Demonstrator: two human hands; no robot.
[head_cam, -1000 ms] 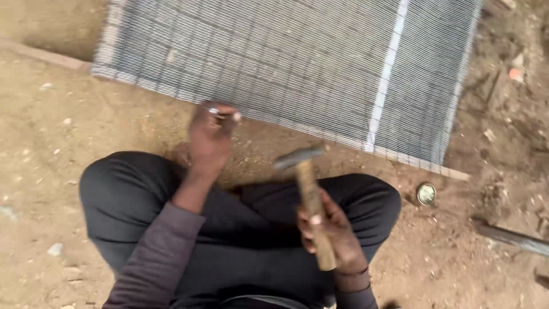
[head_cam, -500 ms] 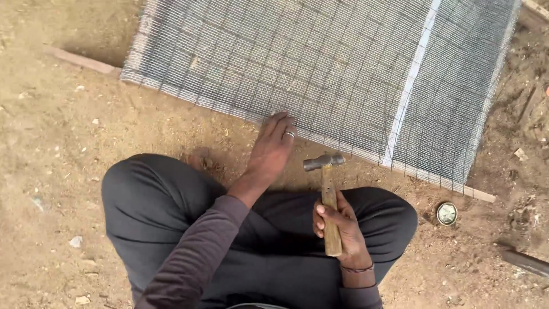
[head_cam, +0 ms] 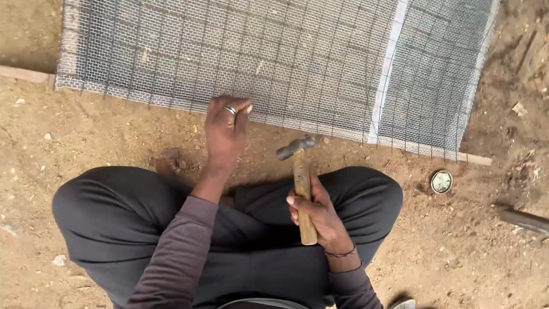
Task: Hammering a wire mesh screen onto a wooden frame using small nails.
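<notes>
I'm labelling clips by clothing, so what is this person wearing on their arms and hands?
Both arms are covered by long, dull purple-grey sleeves reaching the wrists. The left hand is bare apart from a silver ring on one finger. The right hand is bare too, with a thin dark beaded bracelet at the wrist. No gloves.

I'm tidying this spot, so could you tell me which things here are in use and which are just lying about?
In use:
left hand on the edge of the wire mesh panel
right hand gripping the wooden-handled hammer

Lying about:
small round tin on the dirt
dark bar at the right edge
</notes>
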